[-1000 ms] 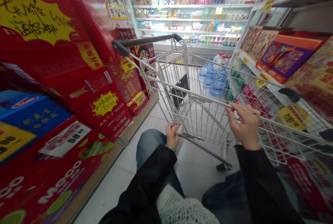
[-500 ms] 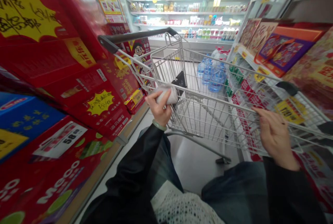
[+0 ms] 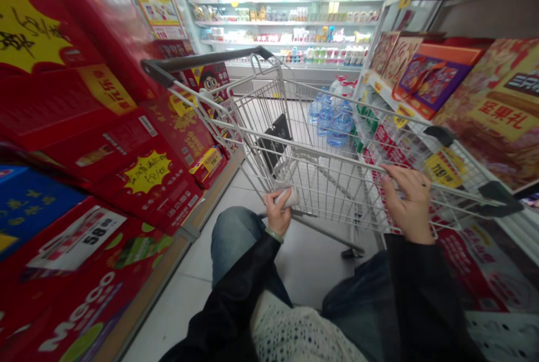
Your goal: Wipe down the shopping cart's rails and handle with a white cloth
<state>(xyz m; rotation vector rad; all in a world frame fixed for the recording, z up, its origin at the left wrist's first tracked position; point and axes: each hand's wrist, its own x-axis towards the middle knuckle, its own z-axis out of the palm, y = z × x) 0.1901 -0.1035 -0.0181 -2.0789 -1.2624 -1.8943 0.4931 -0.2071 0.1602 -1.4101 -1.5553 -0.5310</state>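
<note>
A wire shopping cart (image 3: 332, 156) stands sideways in front of me, its dark handle (image 3: 206, 61) at the upper left. My left hand (image 3: 278, 215) is closed round a folded white cloth (image 3: 289, 197) and has it against the lower side wires of the basket. Over the top rail on the near side curl the fingers of my right hand (image 3: 407, 200), gripping it. A black panel (image 3: 275, 143) hangs inside the wires near the handle end. I see nothing lying in the basket.
Red cartons (image 3: 138, 177) are stacked on a low platform to the left. Wrapped packs of blue-tinted water bottles (image 3: 338, 126) stand on the floor beyond the cart. Shelves of gift boxes (image 3: 442, 73) run along the right. A lit fridge (image 3: 286, 11) closes off the far end.
My left hand has moved the cloth down from the upper rail to the lower side wires. My right hand still holds the top rail. The view has shifted slightly to the right.
</note>
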